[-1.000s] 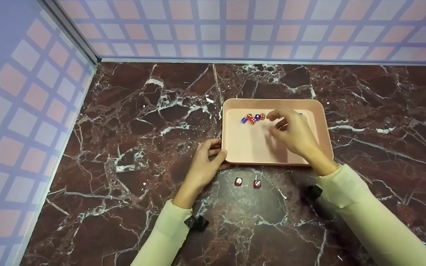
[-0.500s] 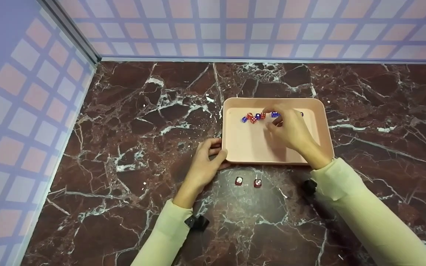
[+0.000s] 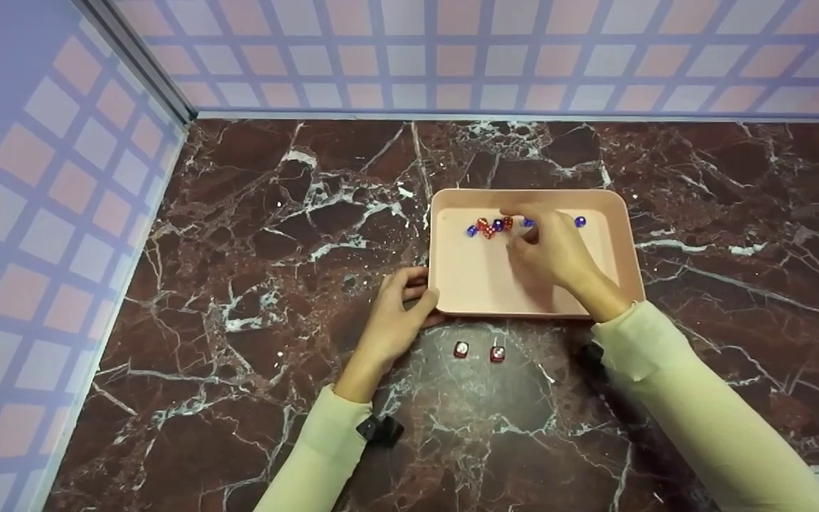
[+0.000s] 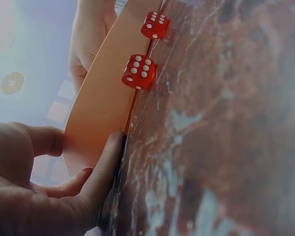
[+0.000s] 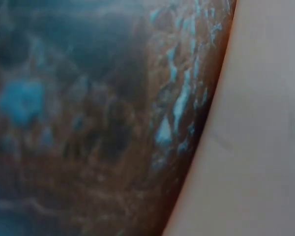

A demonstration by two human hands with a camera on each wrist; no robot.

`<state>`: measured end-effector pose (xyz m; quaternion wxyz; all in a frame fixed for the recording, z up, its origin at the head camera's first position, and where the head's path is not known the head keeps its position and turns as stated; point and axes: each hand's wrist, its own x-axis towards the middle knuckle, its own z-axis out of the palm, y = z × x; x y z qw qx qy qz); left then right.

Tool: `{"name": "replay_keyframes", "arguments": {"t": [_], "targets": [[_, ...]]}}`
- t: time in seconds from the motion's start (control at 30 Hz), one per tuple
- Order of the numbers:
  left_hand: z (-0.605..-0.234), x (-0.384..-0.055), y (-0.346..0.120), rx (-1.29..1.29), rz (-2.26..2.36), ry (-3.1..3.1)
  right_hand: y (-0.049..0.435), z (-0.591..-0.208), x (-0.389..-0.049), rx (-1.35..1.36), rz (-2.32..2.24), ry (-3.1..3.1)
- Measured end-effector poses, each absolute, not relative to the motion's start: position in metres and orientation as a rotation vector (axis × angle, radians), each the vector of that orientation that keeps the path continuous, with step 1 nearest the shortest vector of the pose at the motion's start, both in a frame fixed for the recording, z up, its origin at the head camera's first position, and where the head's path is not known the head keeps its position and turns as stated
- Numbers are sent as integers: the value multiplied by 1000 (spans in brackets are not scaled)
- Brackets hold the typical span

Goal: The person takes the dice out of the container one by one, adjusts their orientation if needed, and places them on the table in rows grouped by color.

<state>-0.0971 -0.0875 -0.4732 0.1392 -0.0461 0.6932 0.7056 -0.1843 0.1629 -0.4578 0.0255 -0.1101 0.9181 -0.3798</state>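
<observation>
In the head view, a shallow peach tray (image 3: pixel 477 284) holds several small red and blue dice (image 3: pixel 489 232) near its far side. My left hand (image 3: pixel 397 313) grips the tray's near left corner, with the thumb at the rim; the left wrist view shows a finger along the bottom edge. Inside the tray, my right hand (image 3: pixel 552 245) hovers with bent fingers beside a red die (image 3: pixel 508 222) and a blue die (image 3: pixel 527 222). A gap shows between its thumb and index finger, and I see nothing held there. The right wrist view does not show the hand.
Two red dice, one on the left (image 3: pixel 461 349) and one on the right (image 3: pixel 498 353), lie on the dark marbled table (image 3: pixel 274 370) before the tray. A lone blue die (image 3: pixel 580 221) sits at the tray's far right. Checked walls (image 3: pixel 381 60) stand behind and left.
My right hand has shifted slightly left and lower toward the dice row, uncovering the blue die at the far right. The left hand stays at the tray corner.
</observation>
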Motion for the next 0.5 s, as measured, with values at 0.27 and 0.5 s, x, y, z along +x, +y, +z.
{"name": "replay_keyframes", "arguments": {"t": [0.27,0.5], "targets": [[-473,-96,-88,-132,2026,2013,162,-459,-184,-328,-1199,2826],[-473,-96,-88,-118,2013,2025,163,-461,-184,-373,-1213,2818]]}}
